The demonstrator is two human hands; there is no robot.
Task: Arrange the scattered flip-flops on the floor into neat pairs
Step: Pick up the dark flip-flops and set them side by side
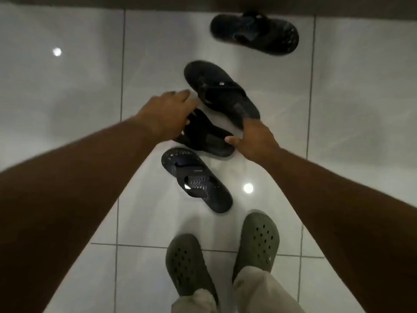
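Four dark flip-flops scattered, centre toward 12 o'clock: patterned one (196,179) nearest; plain one (204,134) under left hand (165,110), fingers spread, grip unclear; next (221,93), heel at right hand (253,141), grasp hidden; farthest (254,32) at 1 o'clock. Risk: mismatched pairing, similar dark soles, dim light. Glossy white tile floor (67,86), dark wall base at 12.
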